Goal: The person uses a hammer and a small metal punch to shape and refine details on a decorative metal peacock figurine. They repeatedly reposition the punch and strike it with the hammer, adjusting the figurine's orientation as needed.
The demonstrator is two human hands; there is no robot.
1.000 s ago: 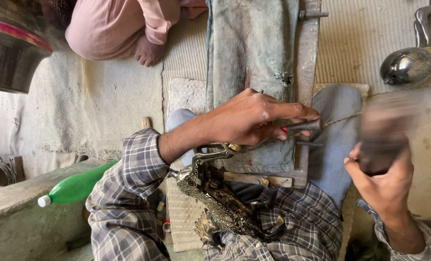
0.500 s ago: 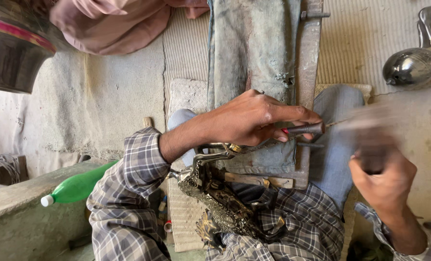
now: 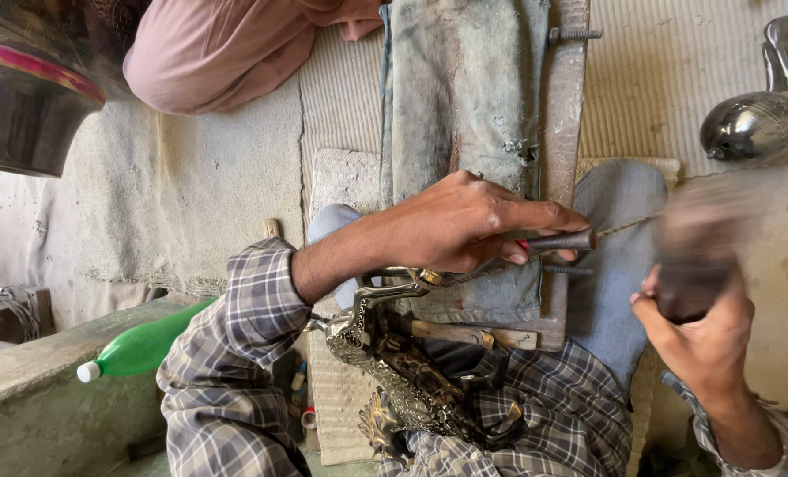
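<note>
Workshop floor, woven mat (image 3: 694,71). Left hand (image 3: 464,225) pinches a chisel (image 3: 557,241) over the ornate metal piece (image 3: 394,362) on the lap; right hand (image 3: 703,331) grips a blurred mallet (image 3: 698,243). Advise square, light strikes.

The object gripped by the right hand (image 3: 707,340), just right of the dark tool (image 3: 557,241), is smeared by motion blur; its shape cannot be told. The left hand (image 3: 464,221) hides the tool's rear. Far left of the tool, a dark metal vessel (image 3: 23,115) is cut off by the frame's edge.
</note>
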